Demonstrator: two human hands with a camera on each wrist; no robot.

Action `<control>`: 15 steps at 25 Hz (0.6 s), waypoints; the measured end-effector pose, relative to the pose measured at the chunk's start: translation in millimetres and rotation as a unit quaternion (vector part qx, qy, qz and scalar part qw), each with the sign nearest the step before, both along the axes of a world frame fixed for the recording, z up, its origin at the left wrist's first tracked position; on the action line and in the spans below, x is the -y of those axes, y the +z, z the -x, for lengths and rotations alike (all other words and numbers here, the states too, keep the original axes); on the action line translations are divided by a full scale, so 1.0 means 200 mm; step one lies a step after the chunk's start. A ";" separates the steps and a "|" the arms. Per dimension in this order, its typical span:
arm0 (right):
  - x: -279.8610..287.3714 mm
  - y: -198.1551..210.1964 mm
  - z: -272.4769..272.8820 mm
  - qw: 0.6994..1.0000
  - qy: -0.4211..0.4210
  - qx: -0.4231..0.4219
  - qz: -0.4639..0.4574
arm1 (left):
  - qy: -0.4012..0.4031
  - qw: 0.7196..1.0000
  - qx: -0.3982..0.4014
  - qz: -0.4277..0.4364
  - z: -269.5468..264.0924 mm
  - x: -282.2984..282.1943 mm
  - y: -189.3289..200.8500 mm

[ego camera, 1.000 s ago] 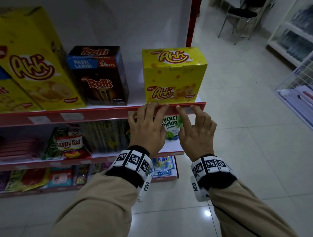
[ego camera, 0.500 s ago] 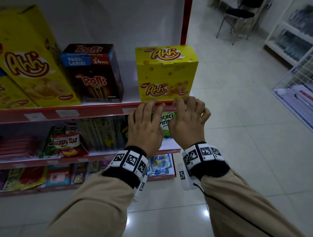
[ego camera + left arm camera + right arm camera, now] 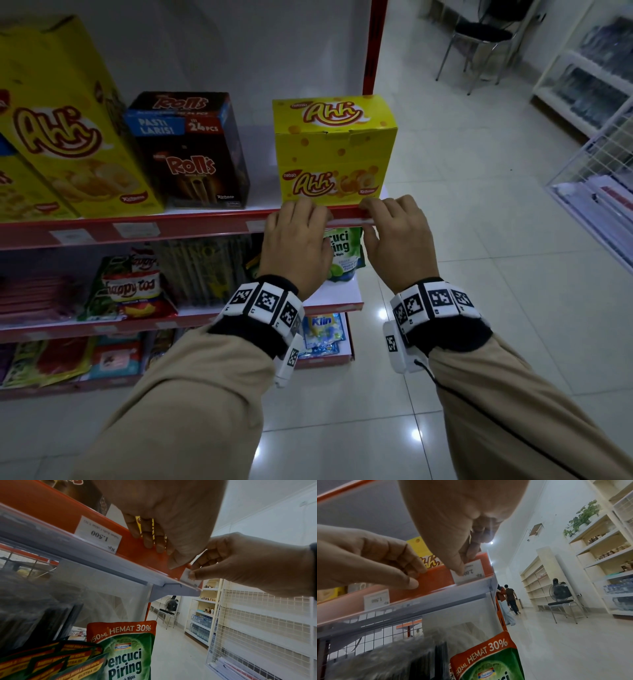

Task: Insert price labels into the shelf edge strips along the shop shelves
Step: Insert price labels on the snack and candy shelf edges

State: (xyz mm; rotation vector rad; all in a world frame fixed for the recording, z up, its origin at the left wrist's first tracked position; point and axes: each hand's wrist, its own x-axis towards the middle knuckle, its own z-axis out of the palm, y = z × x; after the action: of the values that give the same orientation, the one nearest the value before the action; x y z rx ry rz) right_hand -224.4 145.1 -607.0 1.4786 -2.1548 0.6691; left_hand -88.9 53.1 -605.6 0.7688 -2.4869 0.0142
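Price label (image 3: 467, 571): small white slip, printed upside down from the right wrist view, sitting in the red shelf edge strip (image 3: 435, 578) near its right end, below the small yellow Ahh box (image 3: 334, 150).
Right hand (image 3: 397, 240): pinching the label, thumb on its face, fingers curled over the strip's top edge.
Left hand (image 3: 296, 243): not grasping anything; fingers laid over the top of the strip, thumb against its front, just left of the label.
Seating: bottom edge appears caught behind the clear lip; top edge hidden by fingers, so full seating cannot be told.
Step in hand: judged as pressing the slip home and squaring it in the channel.
Doing it well: keep the left fingers pulling the clear lip open while sliding the slip down with the right thumb; press flat along the whole width, not at one corner, to avoid a skewed or buckled paper.
Alignment: centre under the yellow box, level with the strip's lower rail, well apart from the neighbouring seated label (image 3: 98, 534).
Release: ease the lip shut first, then lift the thumb; check that no corner sticks out at the strip's end.
Risk: slip sits close to the open right end of the strip, so a sideways push could run it out.
Below: green dish soap pouch (image 3: 123, 651) on the next shelf, clear of both hands.
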 end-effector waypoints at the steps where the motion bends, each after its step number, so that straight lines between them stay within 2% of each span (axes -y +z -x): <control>1: 0.00 0.01 0.01 1.000 -0.004 -0.002 -0.010 | 0.000 1.000 -0.005 -0.009 0.00 0.00 0.00; 5: 0.01 0.04 0.02 0.998 -0.010 -0.012 -0.060 | -0.015 0.999 -0.025 -0.024 -0.01 0.01 0.00; 7: 0.01 0.05 0.01 0.997 0.002 0.011 -0.080 | -0.023 0.998 -0.035 -0.037 -0.02 0.02 0.00; 9: 0.01 0.07 0.01 0.996 0.019 0.076 -0.043 | -0.025 0.997 -0.050 -0.056 -0.02 0.03 0.00; 11: 0.02 0.09 0.01 0.986 0.021 0.162 0.036 | -0.027 0.995 -0.065 -0.076 -0.01 0.04 0.00; 13: 0.03 0.10 -0.01 0.948 0.017 0.291 0.125 | -0.030 0.992 -0.078 -0.094 -0.01 0.05 0.00; 15: 0.03 0.10 -0.04 0.885 0.026 0.424 0.193 | -0.032 0.990 -0.083 -0.111 -0.02 0.06 0.00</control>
State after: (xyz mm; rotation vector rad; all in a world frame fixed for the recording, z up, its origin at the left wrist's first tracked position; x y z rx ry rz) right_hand -215.8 139.0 -586.7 1.1211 -2.3264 1.9206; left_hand -85.6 41.9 -605.9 0.7453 -2.3777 -0.3405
